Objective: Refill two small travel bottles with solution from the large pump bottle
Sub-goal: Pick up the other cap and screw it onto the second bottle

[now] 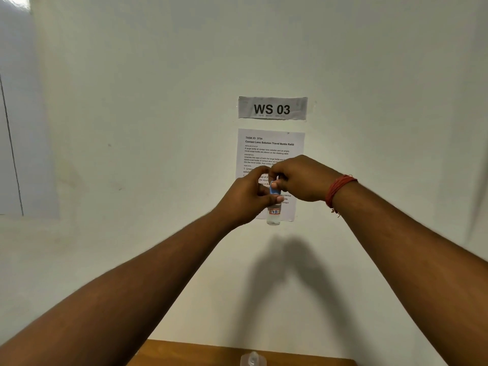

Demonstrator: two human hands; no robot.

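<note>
Against the white wall, at chest height: small clear plastic travel bottle (pixel 273 216) marked "7B", blue cap (pixel 274 191) being worked
Left hand (pixel 247 198) gripped the bottle body, right hand (pixel 301 178) pinched the cap; bottle upright, long axis vertical, cap uppermost. Whether the cap was coming off or going on could not be told; a clear pump top (pixel 253 360) stood on the wooden table (pixel 184 352) below

Travel bottle (pixel 273 216) raised before wall sheet (pixel 270 149), sign (pixel 272 108) above; table (pixel 198 353) below (pump top (pixel 253 360) at edge).
</note>
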